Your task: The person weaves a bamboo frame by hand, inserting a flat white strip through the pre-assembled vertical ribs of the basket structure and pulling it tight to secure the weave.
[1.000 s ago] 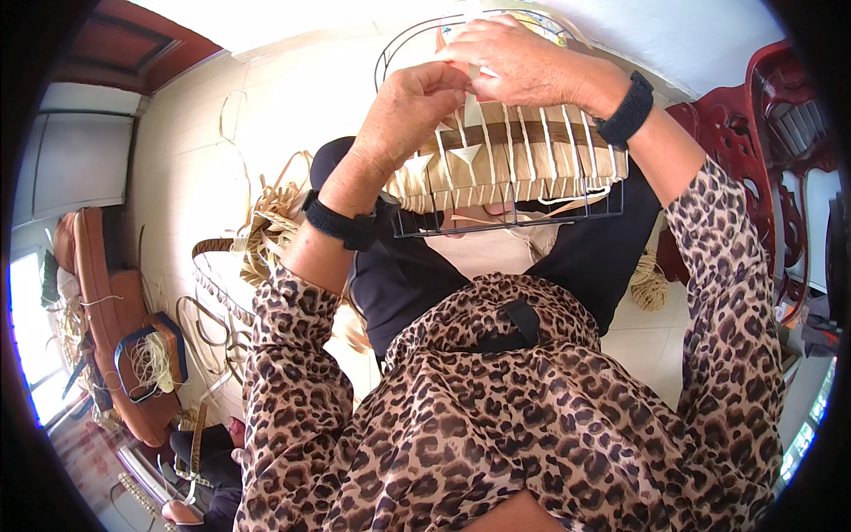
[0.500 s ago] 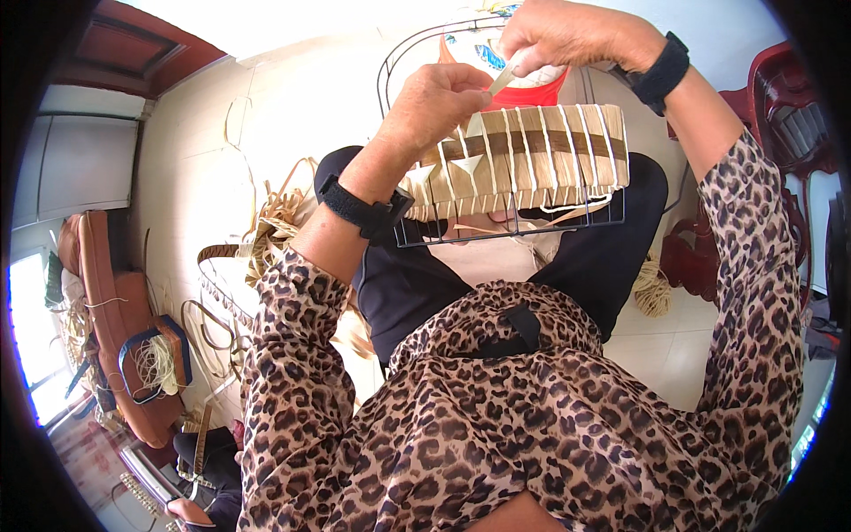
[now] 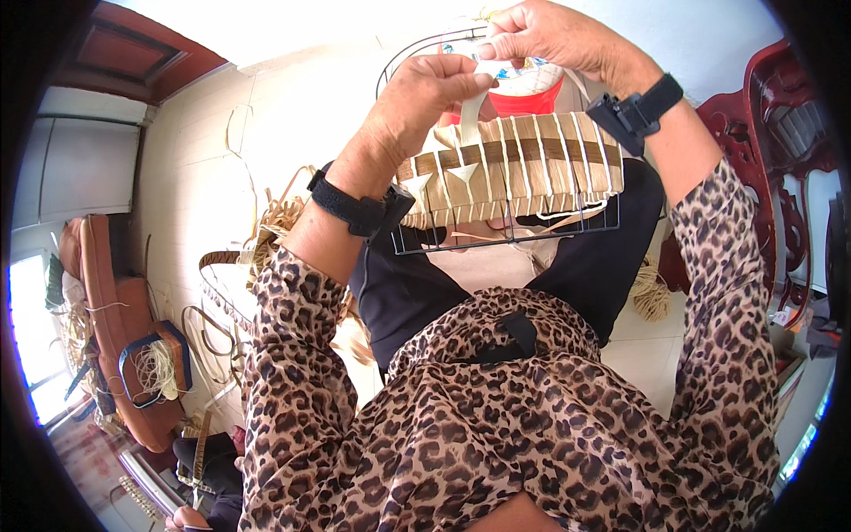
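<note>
Both hands are pinching, fingers closed: the left hand (image 3: 424, 97) has a pale flat strip (image 3: 471, 120) between thumb and fingers, and the right hand (image 3: 557, 37) grips the same strip a bit farther up, so close they're nearly touching. The strip runs down to the tan basket panel (image 3: 493, 191), meeting its far edge left of the middle. The panel's sitting across the person's dark-trousered thighs (image 3: 408, 288), in a black wire frame (image 3: 509, 239), with white cords wrapped over it and a brown band along it. Just past the far edge there's a red bucket (image 3: 529, 103). A straw bundle (image 3: 651, 288) sits on the floor by the right knee, near a dark red chair (image 3: 761, 96). Way off left there's a brown bench (image 3: 105, 310).
</note>
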Demonstrator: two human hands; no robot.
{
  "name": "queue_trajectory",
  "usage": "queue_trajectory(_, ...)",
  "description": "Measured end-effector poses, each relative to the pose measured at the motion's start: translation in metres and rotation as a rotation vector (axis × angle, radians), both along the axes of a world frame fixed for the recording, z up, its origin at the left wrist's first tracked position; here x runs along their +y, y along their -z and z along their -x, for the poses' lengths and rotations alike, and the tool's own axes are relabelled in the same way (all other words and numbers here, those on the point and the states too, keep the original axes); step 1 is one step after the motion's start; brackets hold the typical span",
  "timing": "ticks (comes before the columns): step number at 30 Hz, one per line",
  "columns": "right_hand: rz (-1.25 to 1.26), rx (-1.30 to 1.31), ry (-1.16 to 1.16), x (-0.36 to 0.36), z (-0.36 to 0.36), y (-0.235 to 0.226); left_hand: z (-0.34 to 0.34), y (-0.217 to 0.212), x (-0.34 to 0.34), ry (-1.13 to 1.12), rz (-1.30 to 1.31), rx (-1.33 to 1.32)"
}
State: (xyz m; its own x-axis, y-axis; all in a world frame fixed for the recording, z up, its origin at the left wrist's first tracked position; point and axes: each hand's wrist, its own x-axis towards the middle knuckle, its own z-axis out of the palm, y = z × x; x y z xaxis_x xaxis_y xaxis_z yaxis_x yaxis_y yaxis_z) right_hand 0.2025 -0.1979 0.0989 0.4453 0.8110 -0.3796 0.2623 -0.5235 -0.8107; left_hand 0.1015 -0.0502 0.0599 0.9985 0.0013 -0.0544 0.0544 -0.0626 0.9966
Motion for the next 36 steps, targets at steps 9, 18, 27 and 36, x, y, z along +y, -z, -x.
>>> queue_trajectory(9, -0.217, -0.058, 0.047, -0.025, -0.003, 0.019, 0.003, 0.003, 0.018, 0.08, 0.304, 0.052)
queue_trajectory(18, -0.163, -0.101, 0.057, -0.019, -0.011, 0.014, -0.002, -0.003, 0.024, 0.136, 0.033, 0.018)
queue_trajectory(27, -0.248, -0.004, 0.036, -0.015, -0.01, 0.027, -0.005, 0.0, 0.02, 0.05, 0.092, 0.01)
queue_trajectory(36, -0.195, -0.751, -0.009, -0.013, -0.006, 0.012, -0.012, 0.009, 0.004, -0.23, -0.91, -0.367)
